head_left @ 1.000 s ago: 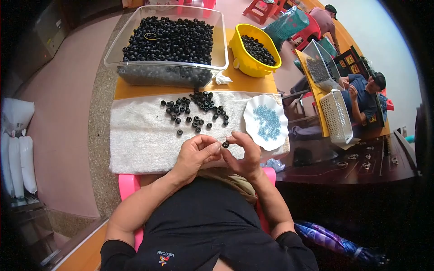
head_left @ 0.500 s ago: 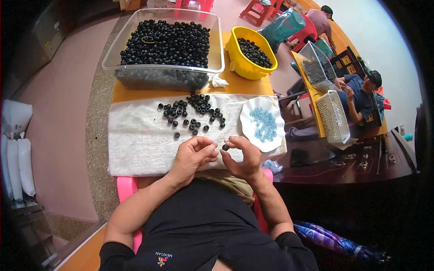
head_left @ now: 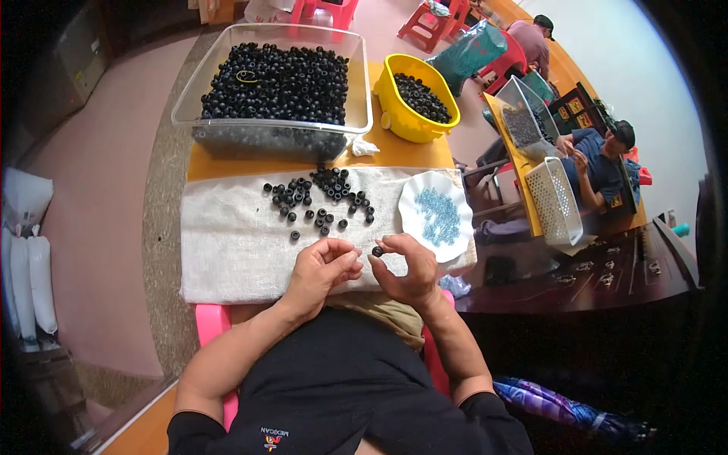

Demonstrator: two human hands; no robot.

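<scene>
Grip of the right hand is holding one black ring-shaped piece in a narrow pinch, the index finger bearing on its far side and the thumb on its near side. The left hand is facing it just beside, thumb and fingertips drawing close together in a narrow grip; whether they are holding anything small, the view is not showing. The black piece is sitting between the two hands, apart from the left fingertips.

For good working, the pinch should be bearing on the outer rim only, with light, even pressure, so that the faces are staying clear. Both wrists should be steadying low over the white cloth, so that a slipping piece is landing on fabric.

Beyond the right hand, a white scalloped plate is holding light-blue pieces. Beyond the left hand, loose black pieces are lying scattered on the cloth. Farther out on the worktop, a white tissue is lying before a yellow tub and a clear bin, both containing similar black pieces. To the far right, a co-worker is sitting near a white perforated basket.
</scene>
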